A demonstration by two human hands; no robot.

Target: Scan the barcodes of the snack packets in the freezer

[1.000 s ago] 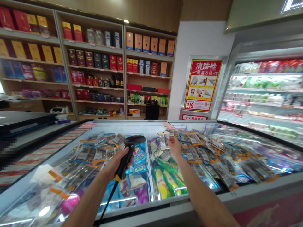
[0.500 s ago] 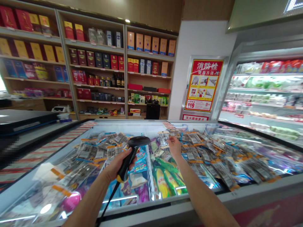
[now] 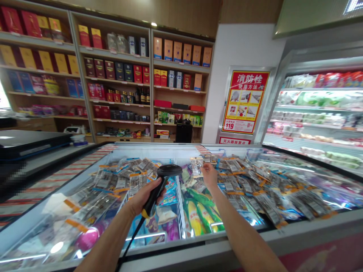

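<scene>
My left hand [image 3: 146, 196] is wrapped around the handle of a black and yellow barcode scanner [image 3: 169, 170], its head pointing right and its cable running down toward me. My right hand [image 3: 209, 175] pinches the edge of a small clear snack packet [image 3: 196, 166], held up over the freezer just right of the scanner head. Many similar packets with orange or blue top strips lie in piles on the glass, one pile [image 3: 110, 177] to the left and another [image 3: 255, 181] to the right. Beneath the glass, yellow and green corn-shaped packages [image 3: 197, 217] lie below my right hand.
The chest freezer's front rim [image 3: 204, 241] runs across near me. A white wire divider [image 3: 179, 207] splits the goods inside. Shelves of boxed goods [image 3: 119, 71] stand behind, a red fire-hydrant sign [image 3: 246, 101] hangs on the wall, and a lit refrigerated display [image 3: 320, 113] is at right.
The scanner in my left hand has shifted slightly right, closer to the packet. My right hand and its packet stay almost still.
</scene>
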